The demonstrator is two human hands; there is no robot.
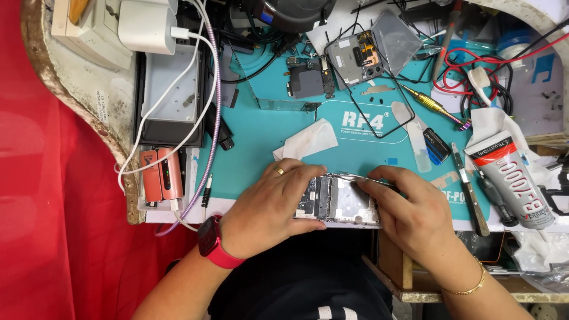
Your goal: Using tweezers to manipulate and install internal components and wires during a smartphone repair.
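Observation:
An opened phone frame [339, 201] with bare metal insides lies at the near edge of a teal work mat [261, 127]. My left hand [269, 204], with a gold ring and a red wrist watch, grips the frame's left end. My right hand [409, 207], with a gold bracelet, holds the right end and presses a thin curved metal strip [361, 178] along the frame's top edge. A crumpled white wipe [308, 139] lies just beyond my left hand.
A grey glue tube [512, 181] and a flat-bladed tool [468, 189] lie to the right. Phone boards [355, 56], a gold screwdriver [430, 104], red and black wires [474, 65], a white charger [148, 24] with cables, and two pink devices [161, 175] crowd the bench.

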